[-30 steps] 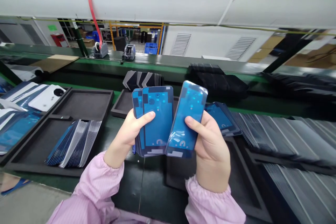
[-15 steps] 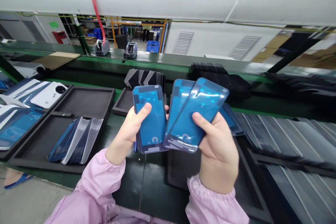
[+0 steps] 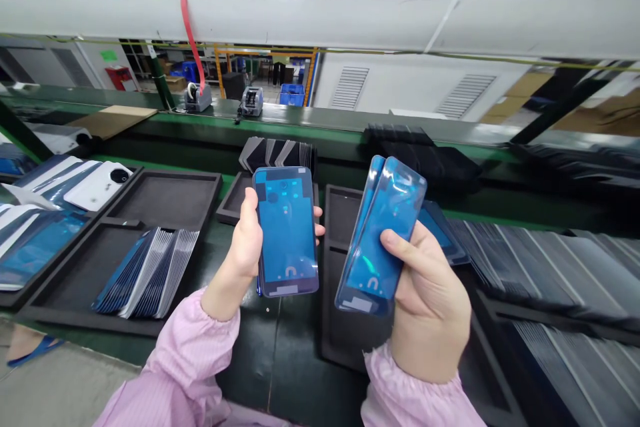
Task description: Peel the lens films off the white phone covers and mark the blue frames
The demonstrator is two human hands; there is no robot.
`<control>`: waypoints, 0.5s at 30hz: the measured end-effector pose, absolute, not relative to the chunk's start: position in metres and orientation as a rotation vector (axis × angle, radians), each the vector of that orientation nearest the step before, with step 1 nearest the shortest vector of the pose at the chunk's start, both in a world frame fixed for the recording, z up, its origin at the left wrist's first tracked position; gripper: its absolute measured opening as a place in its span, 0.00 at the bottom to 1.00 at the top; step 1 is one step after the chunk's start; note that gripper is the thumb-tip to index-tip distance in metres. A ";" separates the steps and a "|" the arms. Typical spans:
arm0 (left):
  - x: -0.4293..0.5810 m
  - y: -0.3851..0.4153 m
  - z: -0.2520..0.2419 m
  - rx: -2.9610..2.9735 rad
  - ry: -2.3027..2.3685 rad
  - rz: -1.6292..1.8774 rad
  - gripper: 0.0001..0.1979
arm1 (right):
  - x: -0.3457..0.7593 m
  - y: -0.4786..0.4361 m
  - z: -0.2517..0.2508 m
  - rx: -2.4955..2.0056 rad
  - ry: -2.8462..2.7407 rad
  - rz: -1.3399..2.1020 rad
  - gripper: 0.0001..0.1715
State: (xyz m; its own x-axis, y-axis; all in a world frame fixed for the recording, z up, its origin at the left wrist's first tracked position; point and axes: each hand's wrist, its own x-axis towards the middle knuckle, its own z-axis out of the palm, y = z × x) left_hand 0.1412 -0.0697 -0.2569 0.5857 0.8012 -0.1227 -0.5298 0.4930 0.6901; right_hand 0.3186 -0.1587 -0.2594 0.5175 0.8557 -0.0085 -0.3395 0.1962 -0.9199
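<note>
My left hand (image 3: 246, 237) grips a blue-filmed phone back panel (image 3: 287, 233) held upright. The thumb lies along its left edge and fingertips show past the right edge. Whether more panels lie behind it I cannot tell. In my right hand (image 3: 430, 280), two or more blue-filmed phone panels (image 3: 377, 260) are fanned and tilted, with the thumb pressed on the front one. A gap separates the two hands' panels. Below the right-hand panels lies a black foam tray (image 3: 340, 333) on the dark table.
On the left, a black tray (image 3: 55, 287) holds a fanned row of panels (image 3: 150, 273). White phone backs (image 3: 95, 187) lie beyond it. More rows of panels (image 3: 545, 260) fill the right side. Tape dispensers (image 3: 251, 101) stand on the back shelf, under a white beam (image 3: 320, 20).
My hands have moved apart. The right-hand panels have shifted right and down, clear of the left-hand panel. My left thumb has slid from the panel's face to its edge.
</note>
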 end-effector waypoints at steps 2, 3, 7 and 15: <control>0.140 -0.070 -0.257 0.662 0.467 0.837 0.41 | 0.319 -0.159 -0.260 -1.067 -0.576 0.906 0.31; 0.140 -0.071 -0.258 0.671 0.466 0.834 0.41 | 0.319 -0.159 -0.260 -1.067 -0.565 0.899 0.32; 0.139 -0.071 -0.261 0.708 0.451 0.829 0.38 | 0.320 -0.160 -0.260 -1.050 -0.555 0.918 0.31; 0.136 -0.070 -0.264 0.818 0.355 0.875 0.31 | 0.316 -0.158 -0.259 -1.040 -0.637 0.933 0.30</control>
State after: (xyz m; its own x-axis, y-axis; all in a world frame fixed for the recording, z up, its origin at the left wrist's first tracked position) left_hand 0.1359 -0.0704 -0.2645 0.6091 0.7919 0.0437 -0.5373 0.3714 0.7572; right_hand 0.3158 -0.1579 -0.2590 0.4777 0.8783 0.0173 -0.3363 0.2010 -0.9201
